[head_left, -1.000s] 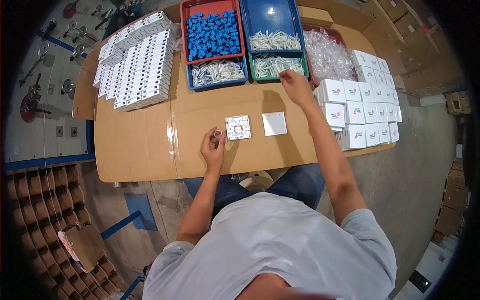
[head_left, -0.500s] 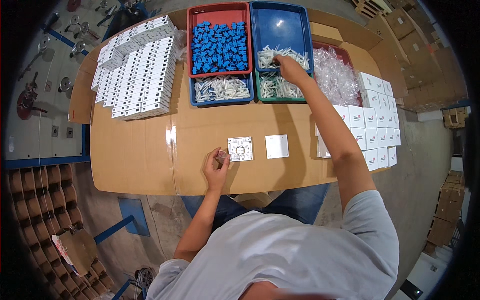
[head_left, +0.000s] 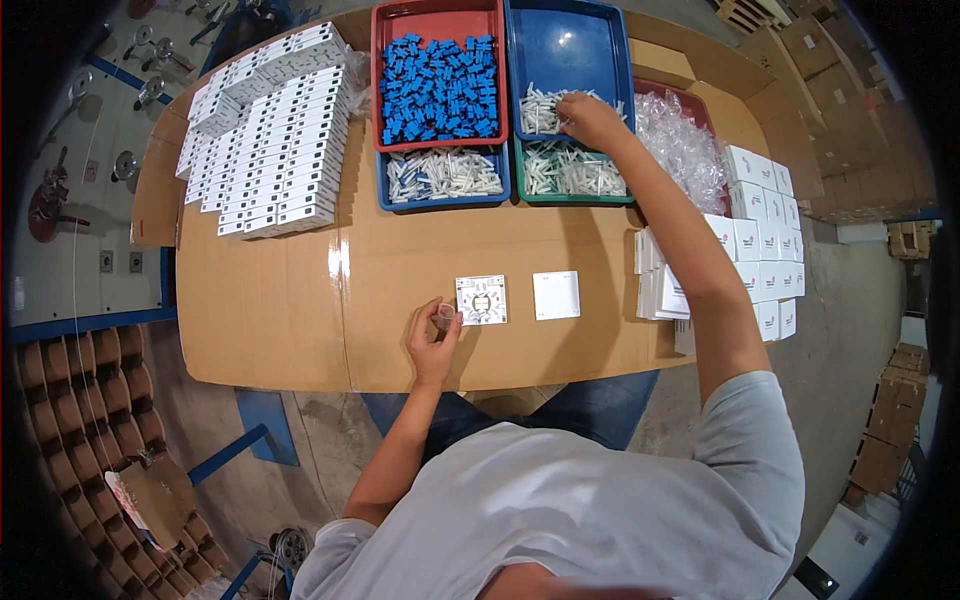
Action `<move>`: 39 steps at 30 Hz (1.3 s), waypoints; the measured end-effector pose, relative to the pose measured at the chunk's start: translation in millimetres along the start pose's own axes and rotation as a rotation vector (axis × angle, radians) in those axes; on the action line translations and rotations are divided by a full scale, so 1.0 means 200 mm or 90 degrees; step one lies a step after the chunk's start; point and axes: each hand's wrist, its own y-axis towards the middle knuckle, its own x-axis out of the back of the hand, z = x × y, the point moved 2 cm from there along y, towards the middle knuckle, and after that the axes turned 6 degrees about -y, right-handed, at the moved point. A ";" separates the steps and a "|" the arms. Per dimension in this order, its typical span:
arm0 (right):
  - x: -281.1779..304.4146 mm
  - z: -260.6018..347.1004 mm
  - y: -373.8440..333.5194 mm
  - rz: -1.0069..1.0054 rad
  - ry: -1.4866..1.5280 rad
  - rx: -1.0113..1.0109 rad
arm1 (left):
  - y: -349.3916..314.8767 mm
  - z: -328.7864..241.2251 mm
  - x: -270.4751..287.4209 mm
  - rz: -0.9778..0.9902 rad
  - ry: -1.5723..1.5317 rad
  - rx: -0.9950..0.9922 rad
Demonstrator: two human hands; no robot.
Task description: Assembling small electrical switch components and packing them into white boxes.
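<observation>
My left hand [head_left: 431, 346] is curled at the table's near side, with a small clear plastic piece [head_left: 445, 312] between thumb and fingers. Its fingertips sit close beside a white square plate [head_left: 481, 300] with printed marks and a round centre. To the right of that lies a plain white square piece [head_left: 556, 295]. My right hand [head_left: 592, 122] reaches far forward into the upper blue tray [head_left: 570, 50]. Its fingers are drawn together among small white plastic sticks [head_left: 540, 110]; whatever they grip is hidden.
A red tray [head_left: 377, 80] of blue clips stands over a blue tray [head_left: 400, 206] of white sticks. Beside it, a green tray [head_left: 575, 198] holds more. Stacked white boxes [head_left: 285, 150] fill the left; clear bags [head_left: 680, 140] and more white boxes [head_left: 765, 235] stand right.
My right hand has shifted slightly right within the upper blue tray, and its forearm has swung right. The left hand stays where it was, keeping the clear piece.
</observation>
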 end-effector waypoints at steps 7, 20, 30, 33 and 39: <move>-0.03 -0.06 -0.03 -0.013 -0.067 0.071 | 0.00 0.01 0.00 0.003 0.000 0.003; -0.01 -0.07 0.04 0.041 -0.121 0.171 | 0.01 0.00 0.00 -0.006 0.020 -0.022; 0.03 -0.10 -0.03 -0.026 0.116 -0.071 | -0.01 0.01 0.00 -0.005 0.016 -0.028; 0.05 -0.10 -0.04 -0.103 0.154 -0.141 | 0.00 -0.02 0.00 -0.008 0.029 -0.034; 0.01 -0.10 -0.05 -0.139 0.273 -0.343 | 0.00 -0.02 0.01 -0.006 0.025 -0.048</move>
